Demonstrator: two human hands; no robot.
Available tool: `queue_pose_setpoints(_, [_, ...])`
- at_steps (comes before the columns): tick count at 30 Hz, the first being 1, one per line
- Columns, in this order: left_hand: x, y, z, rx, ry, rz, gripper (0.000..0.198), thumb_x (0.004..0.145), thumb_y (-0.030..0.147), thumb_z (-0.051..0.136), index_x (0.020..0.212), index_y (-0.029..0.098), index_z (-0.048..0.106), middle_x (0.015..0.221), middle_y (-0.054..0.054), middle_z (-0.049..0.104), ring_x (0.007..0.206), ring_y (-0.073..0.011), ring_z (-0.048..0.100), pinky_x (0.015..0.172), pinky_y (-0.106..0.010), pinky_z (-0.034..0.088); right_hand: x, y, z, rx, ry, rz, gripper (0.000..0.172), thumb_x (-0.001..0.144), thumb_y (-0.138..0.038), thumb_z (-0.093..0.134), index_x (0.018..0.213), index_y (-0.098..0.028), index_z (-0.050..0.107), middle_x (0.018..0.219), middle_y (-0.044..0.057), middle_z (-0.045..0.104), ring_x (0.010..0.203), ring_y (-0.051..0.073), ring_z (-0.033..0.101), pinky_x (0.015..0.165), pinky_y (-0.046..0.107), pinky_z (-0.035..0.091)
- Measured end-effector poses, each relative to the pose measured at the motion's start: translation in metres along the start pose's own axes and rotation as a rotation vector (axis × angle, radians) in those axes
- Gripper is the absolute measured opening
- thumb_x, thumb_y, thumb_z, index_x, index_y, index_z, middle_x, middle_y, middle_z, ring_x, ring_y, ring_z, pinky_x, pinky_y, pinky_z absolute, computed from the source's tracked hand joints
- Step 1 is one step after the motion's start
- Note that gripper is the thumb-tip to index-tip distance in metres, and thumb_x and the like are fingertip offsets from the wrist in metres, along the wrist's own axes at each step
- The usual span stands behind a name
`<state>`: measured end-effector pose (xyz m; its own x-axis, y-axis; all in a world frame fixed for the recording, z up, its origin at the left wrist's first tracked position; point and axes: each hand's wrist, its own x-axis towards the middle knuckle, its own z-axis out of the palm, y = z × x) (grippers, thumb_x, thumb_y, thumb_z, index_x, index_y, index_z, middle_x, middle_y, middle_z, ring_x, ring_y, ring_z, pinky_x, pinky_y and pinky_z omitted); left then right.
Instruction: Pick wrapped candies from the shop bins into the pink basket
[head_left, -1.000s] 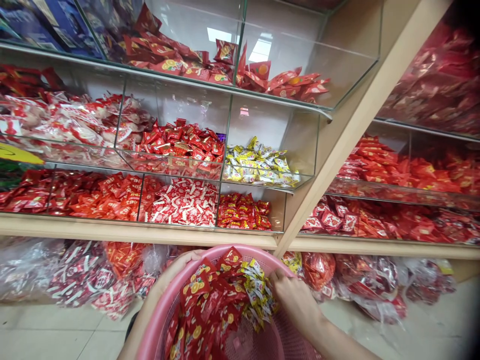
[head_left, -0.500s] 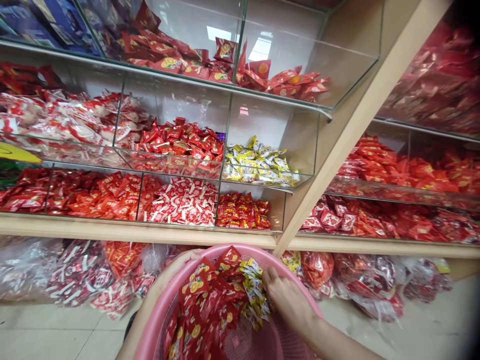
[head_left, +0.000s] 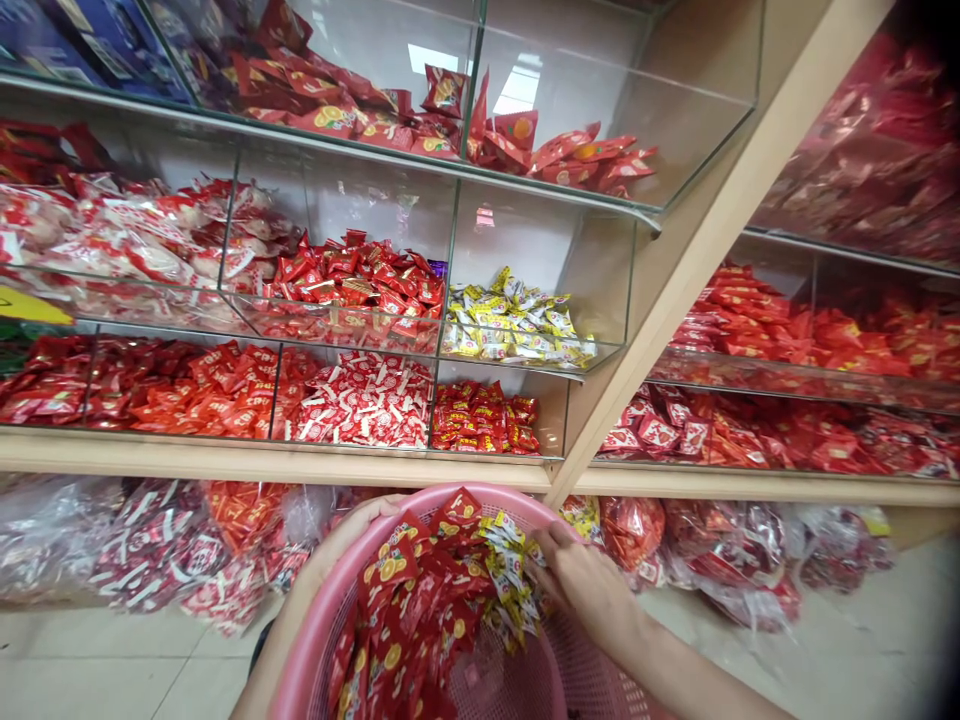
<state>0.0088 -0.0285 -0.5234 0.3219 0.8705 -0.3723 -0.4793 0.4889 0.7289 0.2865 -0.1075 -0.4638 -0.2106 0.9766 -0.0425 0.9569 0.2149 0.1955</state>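
A round pink plastic basket [head_left: 322,610] with mesh sides is in front of me at the bottom of the view. My left hand [head_left: 367,525] is closed on its rim at the far left side. Red packets with orange-slice prints [head_left: 405,620] fill its left half. Small yellow-and-white wrapped candies [head_left: 506,575] lie in a heap beside them. My right hand [head_left: 577,575] reaches over the right rim, its bent fingers at the edge of this heap and around a candy there. The fingertips are partly hidden.
Glass-fronted shelves hold red packets [head_left: 360,285], yellow-and-white candies [head_left: 517,320] and red-and-white candies [head_left: 367,400]. A slanting wooden upright [head_left: 660,290] divides the shelving. Clear bags of sweets [head_left: 161,540] stand on the tiled floor [head_left: 97,665] beneath the bottom ledge [head_left: 247,460].
My right hand has shifted slightly to the right and its fingers have loosened from a tighter curl. The left hand keeps its grip on the basket. The view has moved a little.
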Motion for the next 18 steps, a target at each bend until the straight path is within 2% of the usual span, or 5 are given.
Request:
queue_pose_setpoints(5, [0.003, 0.001, 0.0, 0.038, -0.045, -0.04, 0.03, 0.082, 0.033, 0.05, 0.103, 0.013, 0.055, 0.101, -0.005, 0.059, 0.086, -0.0187, 0.058, 0.073, -0.036, 0.049, -0.008, -0.004, -0.007, 0.131, -0.082, -0.034, 0.029, 0.08, -0.02, 0.049, 0.109, -0.015, 0.053, 0.104, 0.013, 0.056, 0.09, 0.021, 0.058, 0.072, 0.026, 0.042])
queue_pose_setpoints(9, [0.004, 0.006, 0.001, 0.072, -0.099, -0.07, 0.026, 0.078, 0.026, 0.055, 0.099, 0.01, 0.059, 0.088, -0.005, 0.065, 0.077, -0.0178, 0.06, 0.069, -0.032, 0.047, -0.009, -0.014, -0.002, 0.209, -0.183, -0.044, 0.039, 0.074, -0.011, 0.054, 0.112, -0.014, 0.047, 0.097, 0.01, 0.059, 0.088, 0.021, 0.057, 0.07, 0.026, 0.041])
queue_pose_setpoints(13, [0.003, 0.009, 0.002, 0.084, -0.126, -0.081, 0.025, 0.072, 0.017, 0.058, 0.094, 0.008, 0.063, 0.075, -0.004, 0.068, 0.07, -0.0196, 0.061, 0.066, -0.028, 0.045, -0.003, -0.026, -0.005, 0.164, -0.179, -0.001, 0.04, 0.075, -0.013, 0.052, 0.114, -0.014, 0.043, 0.089, 0.011, 0.061, 0.082, 0.021, 0.059, 0.065, 0.026, 0.041])
queue_pose_setpoints(15, [0.003, 0.008, 0.001, 0.079, -0.124, -0.081, 0.024, 0.075, 0.02, 0.057, 0.095, 0.009, 0.062, 0.078, -0.004, 0.067, 0.07, -0.0181, 0.061, 0.066, -0.029, 0.046, 0.001, -0.031, -0.008, 0.108, -0.18, -0.008, 0.035, 0.076, -0.013, 0.05, 0.111, -0.013, 0.047, 0.092, 0.012, 0.061, 0.081, 0.022, 0.06, 0.064, 0.028, 0.042])
queue_pose_setpoints(18, [0.002, 0.004, -0.001, 0.054, -0.093, -0.064, 0.027, 0.08, 0.031, 0.052, 0.098, 0.011, 0.058, 0.09, -0.004, 0.063, 0.077, -0.0169, 0.06, 0.068, -0.033, 0.048, 0.007, -0.039, -0.009, 0.008, -0.117, -0.047, 0.026, 0.075, -0.013, 0.05, 0.101, -0.013, 0.055, 0.102, 0.015, 0.058, 0.092, 0.028, 0.056, 0.069, 0.035, 0.045])
